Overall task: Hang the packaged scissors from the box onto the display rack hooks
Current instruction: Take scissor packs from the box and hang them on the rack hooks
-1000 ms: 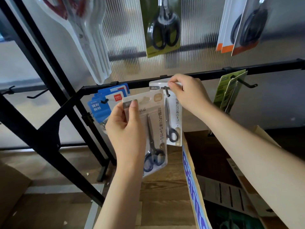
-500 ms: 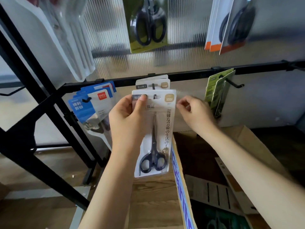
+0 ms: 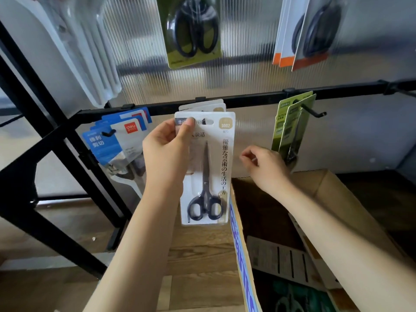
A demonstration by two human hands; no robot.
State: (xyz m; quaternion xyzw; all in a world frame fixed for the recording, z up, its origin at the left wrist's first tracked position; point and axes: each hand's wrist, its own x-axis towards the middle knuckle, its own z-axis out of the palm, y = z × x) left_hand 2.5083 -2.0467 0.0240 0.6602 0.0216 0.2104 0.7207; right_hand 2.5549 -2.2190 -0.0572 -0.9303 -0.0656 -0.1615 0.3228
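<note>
Here the left hand [image 3: 167,149] pinches the scissors pack [image 3: 206,170] upright, its slot just before the hook [image 3: 203,120] under the rail [image 3: 254,99]; the right hand [image 3: 263,167] hangs loosely curled, empty, beside it

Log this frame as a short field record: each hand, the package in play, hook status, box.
left hand: grips white scissors package at its top-left corner, thumb in front
right hand: empty, fingers curled, right of the package
hook: shows through the package's hang hole; two like packs behind
cardboard box: open, lower right
</note>
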